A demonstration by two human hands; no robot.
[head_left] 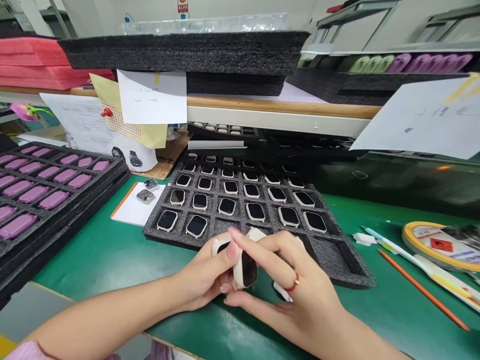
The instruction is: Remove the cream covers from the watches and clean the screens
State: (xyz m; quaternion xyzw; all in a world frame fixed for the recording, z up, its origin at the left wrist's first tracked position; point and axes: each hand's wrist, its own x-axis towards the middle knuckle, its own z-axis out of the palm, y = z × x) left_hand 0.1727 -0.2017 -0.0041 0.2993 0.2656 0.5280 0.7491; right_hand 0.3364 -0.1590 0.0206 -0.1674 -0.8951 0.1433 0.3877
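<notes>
My left hand [210, 272] is closed round a white-rimmed smartwatch case [245, 270] with a dark screen, its thumb lying across the front. Another pale rim shows just left of that thumb; whether it belongs to a second case I cannot tell. From the right, my right hand [296, 280], with a red ring on one finger, has its index finger along the case's top and its thumb near the lower edge. Behind the hands lies a black foam tray [225, 225] with rows of similar watch cases. My right hand partly covers pale pieces at the tray's near edge.
To the left is a foam tray of purple cases [54, 198]. Two loose watch pieces [145, 196] lie on a white pad [129, 212]. At right are a tape roll [442, 245], a white pen [431, 270] and an orange stick [423, 290]. A shelf [262, 112] overhangs the back.
</notes>
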